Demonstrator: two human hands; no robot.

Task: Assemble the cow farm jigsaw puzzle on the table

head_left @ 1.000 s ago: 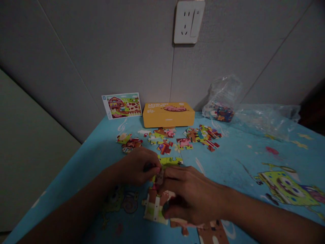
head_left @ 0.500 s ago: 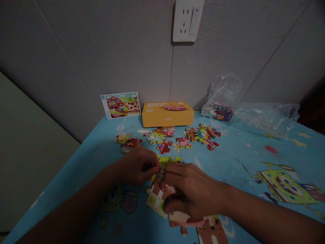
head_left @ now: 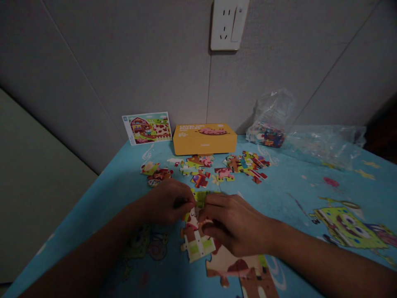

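Observation:
A small joined section of jigsaw puzzle (head_left: 196, 245), with a white fence and a cow's face on it, lies between my two hands. My left hand (head_left: 172, 203) is closed, thumb and index finger pinching the section's upper left edge. From the right, my right hand (head_left: 234, 225) curls its fingers and thumb over the section's right side, hiding part of it. Just beyond the fingertips lies a green strip of puzzle (head_left: 201, 198). A larger brown and cream puzzle section (head_left: 231, 269) sits below my right hand, partly covered by it.
Loose puzzle pieces (head_left: 201, 178) lie farther back, with more pieces (head_left: 159, 176) at left and a joined cluster (head_left: 246, 163) at right. A picture card (head_left: 149, 129) and a yellow puzzle box (head_left: 204, 140) stand by the wall. Plastic bags (head_left: 269, 120) lie at back right.
The fence section has turned, its near end swinging to the right. My right hand has shifted slightly up and away, uncovering more of the cow's face. My left hand has barely moved.

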